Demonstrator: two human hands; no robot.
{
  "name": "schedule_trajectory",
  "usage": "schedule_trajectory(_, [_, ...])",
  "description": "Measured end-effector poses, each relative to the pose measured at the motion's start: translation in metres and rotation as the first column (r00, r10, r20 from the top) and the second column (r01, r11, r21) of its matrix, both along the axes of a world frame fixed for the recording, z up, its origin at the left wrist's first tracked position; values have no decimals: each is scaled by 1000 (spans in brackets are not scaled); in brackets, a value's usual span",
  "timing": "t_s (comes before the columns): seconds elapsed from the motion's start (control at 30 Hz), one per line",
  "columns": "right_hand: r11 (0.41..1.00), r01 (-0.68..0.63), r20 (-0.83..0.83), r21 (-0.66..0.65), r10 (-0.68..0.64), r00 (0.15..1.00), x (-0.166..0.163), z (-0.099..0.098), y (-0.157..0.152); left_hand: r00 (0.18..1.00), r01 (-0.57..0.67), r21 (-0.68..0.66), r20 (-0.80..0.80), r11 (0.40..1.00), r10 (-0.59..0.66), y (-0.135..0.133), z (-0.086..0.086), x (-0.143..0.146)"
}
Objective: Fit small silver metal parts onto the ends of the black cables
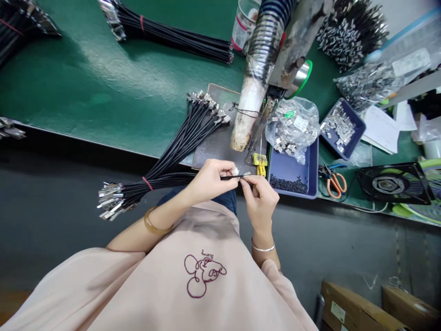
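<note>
A person in a pale pink shirt (155, 280) sat at a green worktable (79, 92), seen from above through a head camera. The left hand (213, 181) grasped a black cable (225, 178) between thumb and fingers, near its stripped end, just off the table's near edge and above the lap. The right hand (261, 195) was curled close at that end, thumb and forefinger at the tip (whether they gripped it, I cannot tell).

To the left, a red-banded cable bundle (170, 158) hung partly over the edge, metal connectors at its outer end; more connectors rested on a dark plate (215, 147). A foil-wrapped duct hose (257, 73) pointed down at that plate.

Right of the plate, a purple tray (287, 168) held small black pieces (287, 184), with a clear plastic bag (292, 124) of metal parts over its far end. The bag bore a green sticker and a white label, both too small to read. Beside it stood a smaller purple tray (356, 142) of metal parts; nearer lay orange-handled snips (336, 181). A jar (237, 30) had a red-and-white label, illegible. Dark stitching on the shirt outlined a cartoon mouse, with a short script word sideways beside it, not clearly readable.
</note>
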State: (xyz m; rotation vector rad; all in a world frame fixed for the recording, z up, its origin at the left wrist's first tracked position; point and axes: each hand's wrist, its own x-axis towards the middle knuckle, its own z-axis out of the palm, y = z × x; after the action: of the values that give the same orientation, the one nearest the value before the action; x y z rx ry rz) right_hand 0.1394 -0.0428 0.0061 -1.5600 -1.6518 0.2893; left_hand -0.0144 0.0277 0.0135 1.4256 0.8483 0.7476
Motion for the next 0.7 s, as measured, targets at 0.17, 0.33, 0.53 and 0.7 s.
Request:
schedule_trajectory(0.17, [990, -48, -86, -132, 37, 996, 5, 2, 2, 997, 65, 34, -41, 997, -64, 2, 1, -2])
schedule_trajectory(0.33, [982, 56, -415, -183, -128, 901, 14, 4, 7, 998, 46, -25, 32, 999, -45, 0, -2, -3])
schedule_trajectory(0.53, [973, 43, -447, -226, -143, 883, 5, 4, 6, 997, -8, -51, 70, 999, 12, -1, -6, -2])
schedule_trajectory(0.7, [973, 48, -421, -225, -142, 896, -1, 5, 6, 997, -14, -47, 72, 999, 17, -1, -5, -1])
